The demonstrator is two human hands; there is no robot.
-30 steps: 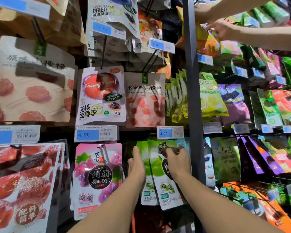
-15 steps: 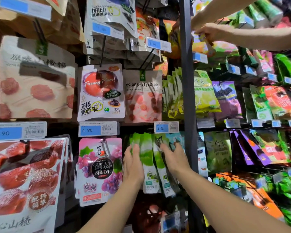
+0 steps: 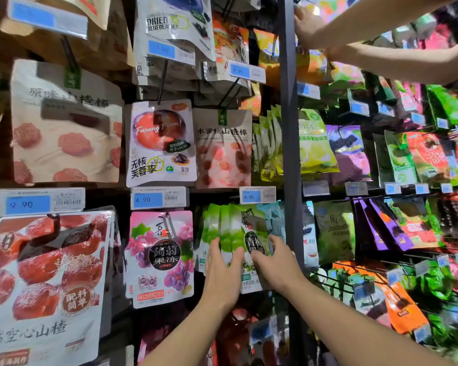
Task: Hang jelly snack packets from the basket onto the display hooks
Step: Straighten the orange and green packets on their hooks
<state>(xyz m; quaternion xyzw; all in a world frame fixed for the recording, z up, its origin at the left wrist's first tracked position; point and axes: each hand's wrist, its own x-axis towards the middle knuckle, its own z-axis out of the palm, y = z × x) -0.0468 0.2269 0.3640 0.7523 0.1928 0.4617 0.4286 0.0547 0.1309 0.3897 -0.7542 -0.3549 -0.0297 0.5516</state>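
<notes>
I see my left hand (image 3: 221, 270) and right hand (image 3: 275, 262) side by side on the jelly packets (image 3: 232, 228). These hang under a price tag (image 3: 257, 195), right of the grape packet (image 3: 161, 257) and left of the upright post (image 3: 288, 154).

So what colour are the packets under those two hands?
The jelly packets are green and white, the front one bearing a round black label; head view.
</notes>
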